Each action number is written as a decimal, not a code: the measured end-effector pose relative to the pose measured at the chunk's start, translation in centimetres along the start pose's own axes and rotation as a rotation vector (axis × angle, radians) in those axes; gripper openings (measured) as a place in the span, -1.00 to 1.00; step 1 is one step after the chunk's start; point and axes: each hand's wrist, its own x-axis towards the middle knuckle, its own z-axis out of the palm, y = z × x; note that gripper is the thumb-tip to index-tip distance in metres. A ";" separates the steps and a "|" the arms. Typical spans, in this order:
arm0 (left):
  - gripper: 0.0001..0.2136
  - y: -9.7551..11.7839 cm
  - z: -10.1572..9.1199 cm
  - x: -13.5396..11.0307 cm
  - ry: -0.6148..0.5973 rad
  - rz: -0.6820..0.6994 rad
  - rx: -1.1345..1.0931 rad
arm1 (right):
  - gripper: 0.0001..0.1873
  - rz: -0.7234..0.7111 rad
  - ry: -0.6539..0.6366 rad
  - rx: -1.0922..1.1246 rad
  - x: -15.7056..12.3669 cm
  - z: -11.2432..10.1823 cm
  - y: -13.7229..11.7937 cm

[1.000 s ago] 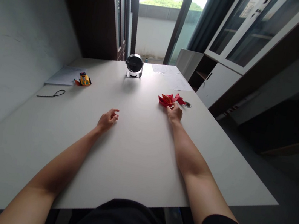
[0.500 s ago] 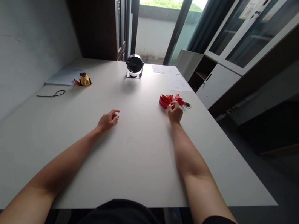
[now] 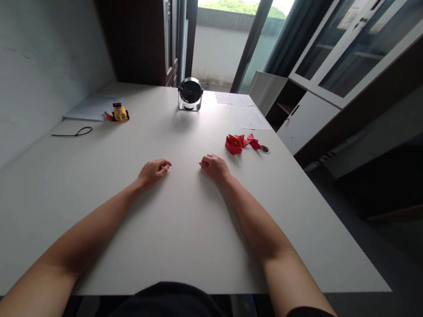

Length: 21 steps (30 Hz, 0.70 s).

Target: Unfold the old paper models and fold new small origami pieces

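My left hand (image 3: 153,172) rests on the white table, its fingers loosely bent with a gap between thumb and forefinger. It holds nothing that I can see. Facing it across a short stretch of tabletop is my right hand (image 3: 214,168), palm down with fingers loosely curved, and nothing shows in its grasp. Beyond the right hand, not touching it, sits a small red folded-paper piece (image 3: 234,144) with orange inside. Close against its right side lies another red pointed paper piece (image 3: 253,142), beside a round metal-rimmed grommet (image 3: 264,149) in the tabletop.
A round black-faced object on a silver stand (image 3: 190,94) stands at the table's far side. On the left are a yellow-and-orange toy-like object (image 3: 119,113), a paper sheet (image 3: 89,107) and a looped black cable tie (image 3: 78,133). More sheets (image 3: 249,115) lie at the far right.
My right hand has drawn away from the red paper pieces, leftward and nearer to me. The red pieces stay where they were. My left hand has shifted only slightly.
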 end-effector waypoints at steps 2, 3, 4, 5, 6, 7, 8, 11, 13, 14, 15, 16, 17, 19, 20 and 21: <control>-0.73 -0.1 0.0 0.0 0.002 0.013 0.004 | -0.83 -0.089 -0.005 -0.001 0.1 0.3 -0.9; -0.74 -0.1 0.0 0.0 0.001 0.017 0.006 | -0.84 -0.112 -0.006 -0.001 0.1 0.3 -1.0; -0.74 -0.1 0.0 0.0 -0.001 0.019 0.008 | -0.85 -0.121 -0.005 0.000 0.1 0.3 -1.1; -0.73 -0.2 0.0 0.0 -0.007 0.019 0.012 | -0.85 -0.120 -0.004 0.001 0.1 0.3 -1.0; -0.73 -0.2 0.0 0.0 -0.014 0.019 0.017 | -0.85 -0.112 -0.005 0.002 0.1 0.2 -0.9; -0.73 -0.3 0.0 0.0 -0.020 0.018 0.022 | -0.85 -0.102 -0.006 0.003 0.0 0.1 -0.8; -0.73 -0.3 0.0 0.1 -0.026 0.018 0.029 | -0.85 -0.091 -0.008 0.004 0.0 0.1 -0.6; -0.74 -0.4 0.1 0.0 -0.016 0.062 0.080 | -0.83 -0.075 -0.010 -0.005 0.1 0.1 -0.6; -0.74 -0.3 0.2 0.0 0.021 0.121 0.154 | -0.82 -0.074 -0.016 -0.018 0.1 0.3 -0.8; -0.74 -0.3 0.3 0.0 0.039 0.148 0.193 | -0.80 -0.074 -0.023 -0.022 0.1 0.4 -1.0; -0.74 -0.3 0.4 -0.1 0.049 0.171 0.226 | -0.76 -0.077 -0.032 -0.023 0.1 0.5 -1.2; -0.73 -0.2 0.5 -0.1 0.048 0.187 0.252 | -0.70 -0.082 -0.040 -0.024 0.1 0.5 -1.4; -0.71 -0.2 0.5 -0.1 0.036 0.198 0.271 | -0.63 -0.087 -0.046 -0.025 0.1 0.6 -1.7; -0.63 -0.4 0.7 -0.1 -0.003 0.206 0.307 | -0.46 -0.107 -0.061 -0.036 0.0 0.6 -2.1; -0.59 -0.6 0.7 -0.1 -0.022 0.200 0.326 | -0.39 -0.120 -0.073 -0.042 -0.1 0.6 -2.4; -0.54 -0.7 0.6 -0.1 -0.039 0.189 0.347 | -0.33 -0.133 -0.089 -0.048 -0.1 0.6 -2.6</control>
